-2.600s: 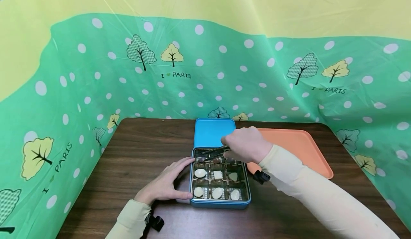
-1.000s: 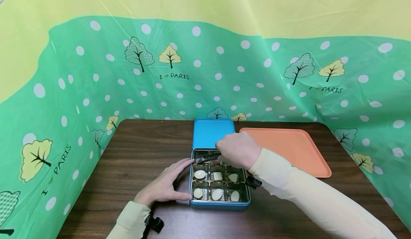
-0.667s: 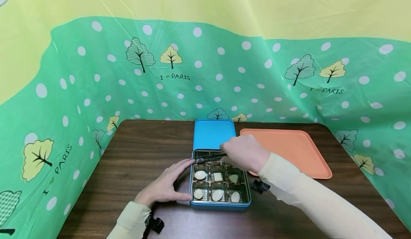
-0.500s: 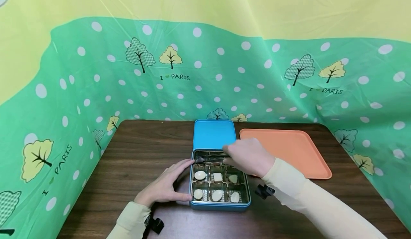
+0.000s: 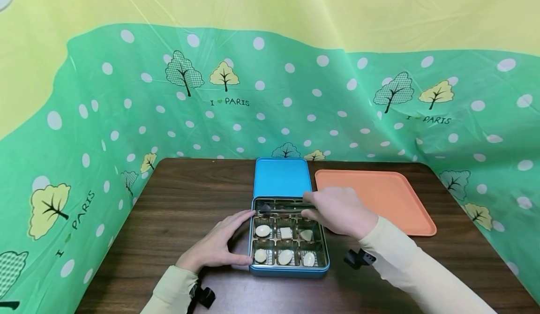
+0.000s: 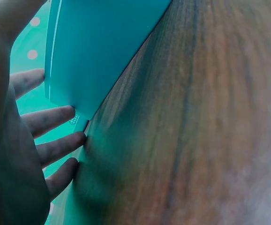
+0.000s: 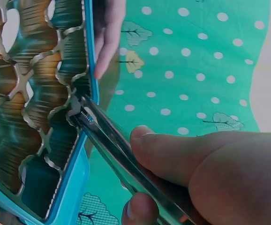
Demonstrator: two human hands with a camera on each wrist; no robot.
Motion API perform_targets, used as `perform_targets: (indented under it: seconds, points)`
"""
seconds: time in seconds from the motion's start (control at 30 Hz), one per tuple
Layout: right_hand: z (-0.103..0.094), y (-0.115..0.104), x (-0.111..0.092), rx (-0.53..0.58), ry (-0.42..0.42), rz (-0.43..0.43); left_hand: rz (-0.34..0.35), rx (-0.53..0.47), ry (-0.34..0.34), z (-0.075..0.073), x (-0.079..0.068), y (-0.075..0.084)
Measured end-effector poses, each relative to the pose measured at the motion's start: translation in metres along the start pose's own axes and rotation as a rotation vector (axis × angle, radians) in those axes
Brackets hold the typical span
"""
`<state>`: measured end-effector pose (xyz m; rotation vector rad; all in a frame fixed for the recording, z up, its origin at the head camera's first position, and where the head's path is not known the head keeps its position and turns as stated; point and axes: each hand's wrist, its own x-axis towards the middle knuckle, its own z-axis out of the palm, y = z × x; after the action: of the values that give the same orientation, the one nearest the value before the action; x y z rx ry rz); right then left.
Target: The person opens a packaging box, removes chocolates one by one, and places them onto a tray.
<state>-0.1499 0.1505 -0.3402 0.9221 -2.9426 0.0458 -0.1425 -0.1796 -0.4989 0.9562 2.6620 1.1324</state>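
A blue tin (image 5: 289, 271) with a divided gold insert stands on the table, its lid folded back. White pieces, some round or oval (image 5: 263, 231), one square (image 5: 286, 233), lie singly in its near and middle compartments. My left hand (image 5: 219, 242) rests along the tin's left side, fingertips at the far corner and thumb near the front. Its fingers look straight in the left wrist view. My right hand (image 5: 342, 212) pinches metal tongs (image 7: 114, 145) between thumb and finger. Their tips reach into the far-left compartment; whether they hold something I cannot tell.
The blue lid (image 5: 281, 178) lies behind the tin. An orange tray (image 5: 388, 197) is at the back right of the dark wooden table (image 5: 202, 187). A green and yellow printed cloth (image 5: 295, 79) hangs around the table's back and sides.
Over the last second my right hand has moved to the right and a little toward me, while the tong tips stay over the far-left compartment. My left hand has kept its place.
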Motion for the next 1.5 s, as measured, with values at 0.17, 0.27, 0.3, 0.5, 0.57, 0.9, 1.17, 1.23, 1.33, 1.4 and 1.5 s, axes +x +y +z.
perform_targets:
  seconds: [0.17,0.27,0.3,0.5,0.57,0.9,1.17,1.23,1.33,1.4,1.5]
  points:
    - [-0.006,0.003,-0.003,0.025,0.003,0.023,-0.009,-0.007,-0.003,0.0,0.0,-0.001]
    - [-0.01,0.005,-0.006,0.026,0.017,0.031,-0.009,-0.01,-0.002,0.0,-0.001,-0.002]
    - [-0.012,0.007,-0.006,0.027,0.023,0.033,-0.008,-0.01,-0.002,0.001,-0.001,-0.002]
    - [-0.025,0.021,-0.016,0.049,0.055,0.051,-0.003,-0.007,0.0,0.001,-0.002,-0.004]
    - [-0.029,0.029,-0.02,0.048,0.06,0.059,-0.005,-0.008,0.0,0.001,-0.002,-0.004]
    - [-0.032,0.083,-0.037,0.05,0.017,0.183,0.014,-0.009,0.018,0.0,-0.002,-0.005]
    - [-0.016,0.127,-0.043,0.114,-0.092,0.289,0.041,-0.025,0.024,-0.002,-0.002,-0.005]
    - [-0.012,0.135,-0.044,0.124,-0.115,0.314,0.04,-0.027,0.021,-0.002,-0.002,-0.005]
    - [-0.006,0.144,-0.045,0.125,-0.138,0.343,0.029,-0.031,0.017,-0.001,-0.001,-0.006]
    - [-0.004,0.148,-0.045,0.125,-0.152,0.349,0.023,-0.03,0.014,-0.001,-0.001,-0.005]
    - [-0.001,0.152,-0.046,0.12,-0.167,0.353,0.025,-0.027,0.017,-0.001,0.0,-0.005]
